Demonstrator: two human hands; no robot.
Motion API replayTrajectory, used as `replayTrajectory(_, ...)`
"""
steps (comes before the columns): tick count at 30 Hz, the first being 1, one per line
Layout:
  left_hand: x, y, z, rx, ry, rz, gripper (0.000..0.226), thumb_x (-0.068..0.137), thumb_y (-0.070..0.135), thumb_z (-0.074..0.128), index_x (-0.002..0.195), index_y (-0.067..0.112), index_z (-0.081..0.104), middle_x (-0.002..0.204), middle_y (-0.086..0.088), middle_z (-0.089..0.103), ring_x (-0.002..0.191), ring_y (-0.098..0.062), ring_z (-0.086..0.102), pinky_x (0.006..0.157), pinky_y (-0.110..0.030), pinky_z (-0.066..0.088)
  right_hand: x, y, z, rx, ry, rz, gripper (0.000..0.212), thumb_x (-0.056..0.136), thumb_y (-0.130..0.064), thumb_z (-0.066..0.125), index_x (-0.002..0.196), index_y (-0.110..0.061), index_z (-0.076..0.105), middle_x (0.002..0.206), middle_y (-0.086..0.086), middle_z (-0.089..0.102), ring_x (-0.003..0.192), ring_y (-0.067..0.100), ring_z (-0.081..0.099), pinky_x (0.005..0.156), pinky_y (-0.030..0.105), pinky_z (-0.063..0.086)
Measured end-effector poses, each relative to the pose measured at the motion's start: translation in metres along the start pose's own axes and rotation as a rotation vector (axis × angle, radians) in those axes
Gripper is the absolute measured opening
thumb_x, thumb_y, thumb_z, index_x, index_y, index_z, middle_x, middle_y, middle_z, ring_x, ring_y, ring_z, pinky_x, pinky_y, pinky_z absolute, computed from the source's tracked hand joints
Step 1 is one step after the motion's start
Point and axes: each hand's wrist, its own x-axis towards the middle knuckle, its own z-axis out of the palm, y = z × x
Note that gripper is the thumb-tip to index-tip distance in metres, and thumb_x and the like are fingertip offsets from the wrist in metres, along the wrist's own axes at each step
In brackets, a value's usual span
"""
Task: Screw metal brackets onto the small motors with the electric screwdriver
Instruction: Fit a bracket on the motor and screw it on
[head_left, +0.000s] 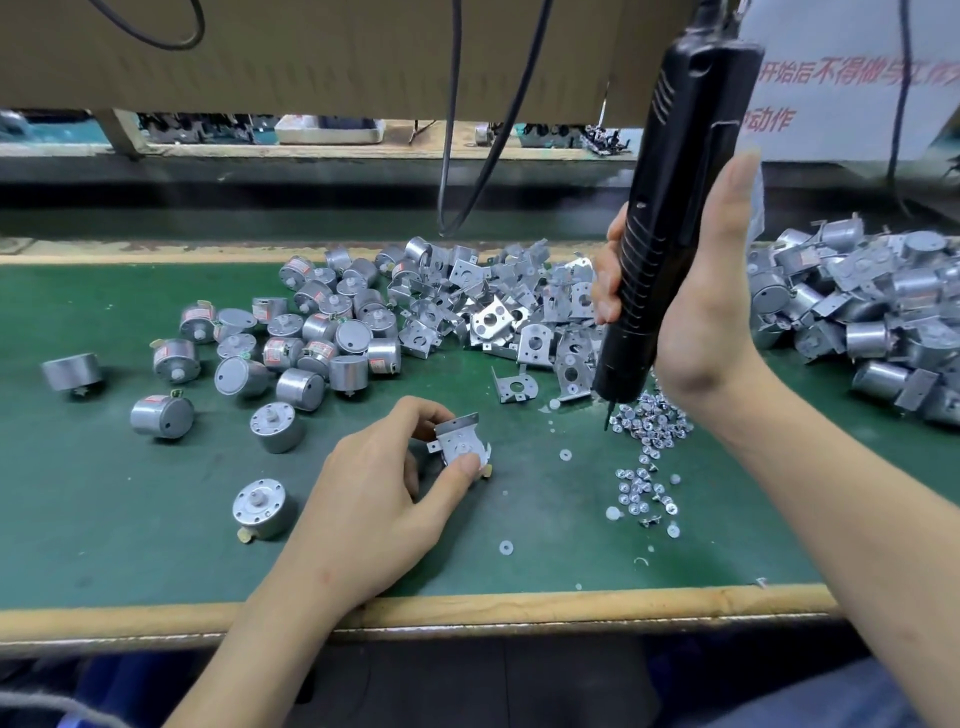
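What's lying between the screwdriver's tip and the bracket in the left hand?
Head view: between the tip of the screwdriver and the bracket there is mostly bare green mat, with one small white washer on it.

bare green mat (171, 540) lies near; motors (291, 338), brackets (498, 312), screws (649, 421) crowd behind.

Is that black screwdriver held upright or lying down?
Nearly upright: the right hand grips the electric screwdriver, bit pointing down toward the screws.

Green-matted workbench with wooden edge (467, 605) bearing loose cylindrical silver motors (291, 338), bent metal brackets (498, 312), small silver screws (649, 421), white plastic washers (506, 546).
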Motion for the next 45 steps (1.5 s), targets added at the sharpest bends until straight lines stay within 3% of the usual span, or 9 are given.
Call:
replayTrajectory(3, -0.0003, -0.0016, 0.0012, -0.011, -0.01, -0.006, 0.025, 0.081, 0.052, 0.059, 0.1, 0.036, 0.055, 0.077, 0.035, 0.056, 0.065, -0.013, 0.059, 0.061, -0.026, 0.044, -0.0018, 0.0021, -0.0024, -0.013, -0.002, 0.0, 0.074, 0.06, -0.087, 0.045, 0.076, -0.016, 0.056, 0.062, 0.003, 0.052, 0.053, 0.02, 0.046, 0.052, 0.028, 0.041)
replayTrajectory(6, -0.001, -0.0033, 0.0021, -0.03, -0.002, -0.009, 0.024, 0.082, 0.051, 0.057, 0.101, 0.035, 0.056, 0.066, 0.017, 0.058, 0.06, -0.012, 0.056, 0.057, -0.025, 0.036, -0.0029, 0.0037, -0.0035, -0.042, 0.014, -0.004, 0.075, 0.062, -0.086, 0.041, 0.077, -0.014, 0.054, 0.062, 0.005, 0.051, 0.053, 0.021, 0.045, 0.052, 0.029, 0.04)
replayTrajectory(10, -0.0009, -0.0032, 0.002, -0.043, -0.004, -0.014, 0.022, 0.084, 0.049, 0.056, 0.101, 0.035, 0.056, 0.061, 0.011, 0.058, 0.062, -0.011, 0.057, 0.058, -0.025, 0.037, -0.0031, 0.0044, -0.0041, -0.059, 0.041, -0.013, 0.072, 0.07, -0.082, 0.036, 0.078, -0.013, 0.053, 0.062, 0.005, 0.052, 0.052, 0.022, 0.045, 0.052, 0.029, 0.04)
replayTrajectory(14, -0.0005, -0.004, 0.0021, -0.041, -0.004, -0.028, 0.017, 0.085, 0.045, 0.055, 0.1, 0.036, 0.056, 0.06, 0.004, 0.06, 0.069, -0.004, 0.06, 0.063, -0.02, 0.039, -0.0019, 0.0061, -0.0056, -0.057, 0.075, 0.012, 0.076, 0.093, -0.081, 0.023, 0.077, -0.013, 0.054, 0.061, 0.003, 0.052, 0.052, 0.021, 0.046, 0.052, 0.029, 0.041)
replayTrajectory(20, -0.0002, -0.0021, 0.0015, -0.039, 0.017, -0.041, 0.017, 0.084, 0.045, 0.056, 0.099, 0.036, 0.058, 0.061, 0.011, 0.059, 0.068, -0.01, 0.063, 0.067, -0.021, 0.044, -0.0014, 0.0061, -0.0055, -0.073, 0.048, -0.011, 0.071, 0.067, -0.085, 0.038, 0.075, -0.017, 0.057, 0.062, 0.004, 0.053, 0.053, 0.022, 0.047, 0.053, 0.029, 0.042)
replayTrajectory(30, -0.0006, -0.0017, 0.0012, -0.01, 0.005, -0.031, 0.012, 0.091, 0.033, 0.066, 0.098, 0.034, 0.057, 0.062, 0.018, 0.056, 0.064, -0.014, 0.059, 0.066, -0.029, 0.048, -0.0025, 0.004, -0.0036, -0.104, 0.046, -0.036, 0.069, 0.065, -0.092, 0.043, 0.069, -0.025, 0.059, 0.062, 0.001, 0.054, 0.052, 0.023, 0.048, 0.053, 0.031, 0.042)
replayTrajectory(37, -0.0014, -0.0027, 0.0013, -0.017, 0.004, -0.027, 0.01, 0.091, 0.034, 0.065, 0.097, 0.034, 0.058, 0.056, 0.008, 0.053, 0.059, -0.012, 0.055, 0.056, -0.021, 0.033, -0.0028, 0.0037, -0.0015, -0.12, 0.064, -0.066, 0.063, 0.07, -0.09, 0.042, 0.066, -0.03, 0.062, 0.063, -0.003, 0.055, 0.054, 0.022, 0.048, 0.054, 0.034, 0.041)
replayTrajectory(42, -0.0014, -0.0003, 0.0008, -0.02, 0.004, -0.022, 0.016, 0.087, 0.047, 0.057, 0.098, 0.035, 0.058, 0.069, 0.015, 0.058, 0.061, -0.014, 0.055, 0.055, -0.021, 0.036, -0.0031, 0.0031, -0.0007, -0.132, 0.059, -0.056, 0.063, 0.07, -0.088, 0.04, 0.066, -0.029, 0.06, 0.062, 0.0, 0.054, 0.053, 0.024, 0.048, 0.054, 0.034, 0.041)
replayTrajectory(45, -0.0013, 0.0019, 0.0006, -0.01, 0.007, -0.01, 0.02, 0.085, 0.05, 0.062, 0.099, 0.035, 0.058, 0.079, 0.032, 0.057, 0.065, -0.013, 0.056, 0.06, -0.019, 0.04, -0.0035, 0.0019, 0.0011, -0.124, 0.05, -0.05, 0.066, 0.068, -0.089, 0.04, 0.069, -0.025, 0.059, 0.062, 0.002, 0.053, 0.053, 0.024, 0.048, 0.053, 0.033, 0.042)
